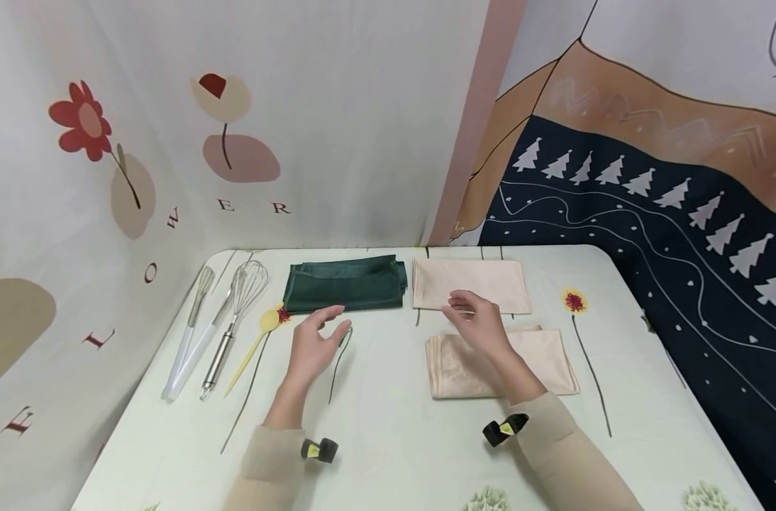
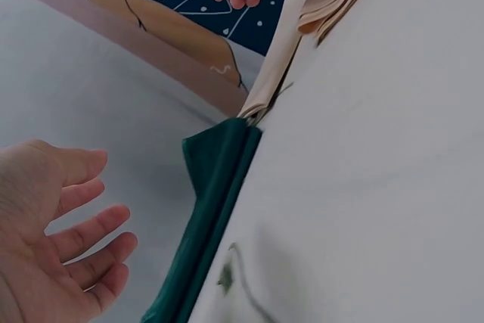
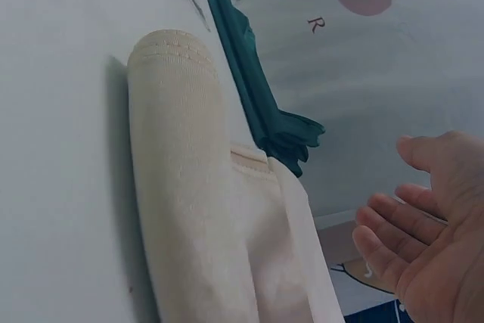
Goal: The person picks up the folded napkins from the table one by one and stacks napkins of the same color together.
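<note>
My left hand (image 1: 314,345) is raised over the table just in front of a folded dark green cloth (image 1: 346,285), fingers relaxed and holding nothing. In the left wrist view its fingers (image 2: 98,243) are spread loosely beside that cloth. My right hand (image 1: 480,326) hovers over a folded pale pink cloth (image 1: 541,362), near the front edge of a second folded pink cloth (image 1: 467,277) behind it. Seen from the right wrist, the near cloth (image 3: 178,179) is a thick folded stack, and the loosely bent fingers (image 3: 401,225) have nothing between them.
On the table's left side lie a balloon whisk (image 1: 225,348), a yellow spoon (image 1: 269,321) and two long pale-handled utensils, one a brush-like tool (image 1: 189,337). Printed curtains stand behind the white patterned tabletop (image 1: 388,440).
</note>
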Action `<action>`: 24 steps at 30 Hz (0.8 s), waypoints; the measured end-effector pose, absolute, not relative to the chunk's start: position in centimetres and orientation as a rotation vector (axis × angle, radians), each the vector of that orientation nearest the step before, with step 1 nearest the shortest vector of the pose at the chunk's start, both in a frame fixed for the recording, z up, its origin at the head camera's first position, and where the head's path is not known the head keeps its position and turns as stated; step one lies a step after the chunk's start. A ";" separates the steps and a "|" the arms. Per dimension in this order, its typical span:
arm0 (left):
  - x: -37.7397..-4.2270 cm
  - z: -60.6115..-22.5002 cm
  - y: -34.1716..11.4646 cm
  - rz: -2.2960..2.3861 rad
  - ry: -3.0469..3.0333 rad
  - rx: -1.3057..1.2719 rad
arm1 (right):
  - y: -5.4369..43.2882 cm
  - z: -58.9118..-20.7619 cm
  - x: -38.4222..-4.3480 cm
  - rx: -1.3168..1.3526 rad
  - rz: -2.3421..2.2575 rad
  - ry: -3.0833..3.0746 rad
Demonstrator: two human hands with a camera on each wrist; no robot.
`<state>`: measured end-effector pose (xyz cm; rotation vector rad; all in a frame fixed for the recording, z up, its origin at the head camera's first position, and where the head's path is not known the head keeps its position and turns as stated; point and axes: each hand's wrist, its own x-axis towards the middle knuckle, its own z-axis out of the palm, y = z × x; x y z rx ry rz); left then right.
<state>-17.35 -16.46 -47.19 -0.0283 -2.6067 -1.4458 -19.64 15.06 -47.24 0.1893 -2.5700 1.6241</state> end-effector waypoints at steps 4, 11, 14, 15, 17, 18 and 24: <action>-16.8 -47.8 -15.7 -1.468 -2.598 -0.029 | 16.0 -47.4 -18.8 0.203 1.606 -2.566; -16.2 -48.4 -14.2 -1.545 -2.595 -0.027 | 17.8 -48.1 -17.7 0.174 1.586 -2.562; -16.1 -48.8 -13.7 -1.556 -2.582 -0.055 | 18.6 -48.3 -17.3 0.176 1.560 -2.552; -16.1 -48.9 -13.5 -1.556 -2.575 -0.061 | 18.8 -48.3 -17.2 0.176 1.557 -2.552; -15.9 -49.2 -13.2 -1.527 -2.564 -0.087 | 19.3 -48.4 -17.0 0.163 1.553 -2.551; -15.9 -49.3 -13.0 -1.519 -2.555 -0.102 | 19.5 -48.4 -16.8 0.151 1.559 -2.547; -15.5 -49.9 -11.5 -1.536 -2.568 -0.178 | 21.0 -48.8 -16.2 0.082 1.553 -2.558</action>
